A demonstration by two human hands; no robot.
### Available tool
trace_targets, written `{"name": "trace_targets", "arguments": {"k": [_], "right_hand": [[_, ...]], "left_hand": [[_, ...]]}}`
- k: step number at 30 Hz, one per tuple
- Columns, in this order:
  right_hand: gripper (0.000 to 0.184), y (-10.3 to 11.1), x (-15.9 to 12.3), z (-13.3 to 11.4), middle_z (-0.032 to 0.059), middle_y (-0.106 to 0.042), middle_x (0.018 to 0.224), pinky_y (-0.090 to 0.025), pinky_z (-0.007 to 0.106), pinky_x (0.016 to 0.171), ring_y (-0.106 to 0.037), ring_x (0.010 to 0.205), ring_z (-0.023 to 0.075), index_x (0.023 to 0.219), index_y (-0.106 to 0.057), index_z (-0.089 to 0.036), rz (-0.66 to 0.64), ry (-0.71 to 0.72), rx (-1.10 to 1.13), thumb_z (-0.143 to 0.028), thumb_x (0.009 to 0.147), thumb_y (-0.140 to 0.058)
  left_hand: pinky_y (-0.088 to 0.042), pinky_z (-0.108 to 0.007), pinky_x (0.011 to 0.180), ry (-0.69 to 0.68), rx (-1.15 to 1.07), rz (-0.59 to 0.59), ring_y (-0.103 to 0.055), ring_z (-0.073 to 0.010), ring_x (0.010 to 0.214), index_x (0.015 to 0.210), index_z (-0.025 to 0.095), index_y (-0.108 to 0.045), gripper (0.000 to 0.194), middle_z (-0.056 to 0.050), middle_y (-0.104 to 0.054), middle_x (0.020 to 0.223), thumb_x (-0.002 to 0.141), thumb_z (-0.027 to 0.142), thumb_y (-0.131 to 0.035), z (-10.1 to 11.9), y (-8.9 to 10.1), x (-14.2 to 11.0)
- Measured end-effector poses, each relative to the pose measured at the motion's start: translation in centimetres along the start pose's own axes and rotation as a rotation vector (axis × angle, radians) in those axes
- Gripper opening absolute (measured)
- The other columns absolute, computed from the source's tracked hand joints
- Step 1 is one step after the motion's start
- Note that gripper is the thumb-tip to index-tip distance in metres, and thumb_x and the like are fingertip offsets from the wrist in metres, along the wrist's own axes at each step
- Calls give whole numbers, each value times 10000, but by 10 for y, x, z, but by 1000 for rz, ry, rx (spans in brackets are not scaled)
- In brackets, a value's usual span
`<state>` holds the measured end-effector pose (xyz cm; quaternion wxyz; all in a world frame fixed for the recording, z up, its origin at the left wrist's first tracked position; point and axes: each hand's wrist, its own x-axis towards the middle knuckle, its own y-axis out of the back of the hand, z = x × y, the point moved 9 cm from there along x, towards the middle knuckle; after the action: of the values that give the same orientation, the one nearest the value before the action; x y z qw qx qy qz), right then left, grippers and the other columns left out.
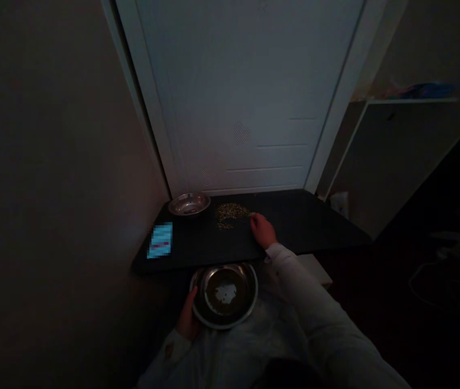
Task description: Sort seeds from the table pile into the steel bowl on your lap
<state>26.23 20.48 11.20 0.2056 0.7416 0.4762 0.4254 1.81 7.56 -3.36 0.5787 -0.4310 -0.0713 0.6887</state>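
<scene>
The scene is very dark. My left hand grips the rim of a steel bowl held over my lap, below the table's near edge; something pale lies in its bottom. My right hand rests on the black table, fingers curled at the right edge of a pile of small yellowish grains. Whether the fingers pinch any grains is not visible.
A second, shallower steel bowl stands at the table's far left. A blue and white packet lies near the left edge. A white door rises behind the table, a wall is at the left, and a white shelf unit at the right.
</scene>
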Motion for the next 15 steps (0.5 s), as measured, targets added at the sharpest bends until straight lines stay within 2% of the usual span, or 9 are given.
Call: {"name": "trace_targets", "arguments": {"k": [3, 7, 11, 15], "right_hand": [[246, -3, -3, -5, 54, -569, 967, -371, 272, 772, -513, 872, 157, 935, -543, -211, -52, 62, 1, -218, 759, -371], [266, -4, -9, -4, 49, -564, 983, -370, 294, 797, -515, 890, 165, 936, -557, -227, -80, 72, 3, -201, 763, -357], [249, -1, -10, 2, 44, -584, 941, -373, 290, 809, -523, 884, 158, 902, -575, -217, -47, 47, 87, -215, 754, -374], [262, 6, -7, 15, 47, -600, 913, -388, 290, 797, -535, 856, 149, 901, -579, -183, 45, -21, 226, -245, 742, -380]], "left_hand": [[-201, -305, 984, 28, -9, -27, -392, -176, 1111, 827, 166, -619, 213, -53, -651, 928, 722, 255, -456, -1, -6, -2], [-219, -320, 980, 50, -15, -31, -409, -184, 1099, 814, 168, -619, 204, -50, -658, 903, 721, 253, -459, -3, -7, -4], [-211, -328, 981, 50, -17, -54, -391, -197, 1112, 802, 152, -622, 219, -71, -662, 877, 720, 269, -456, -4, -7, -4], [-211, -337, 981, 35, -21, -66, -383, -198, 1118, 852, 164, -614, 234, -64, -650, 924, 709, 279, -469, -3, -7, -2]]}}
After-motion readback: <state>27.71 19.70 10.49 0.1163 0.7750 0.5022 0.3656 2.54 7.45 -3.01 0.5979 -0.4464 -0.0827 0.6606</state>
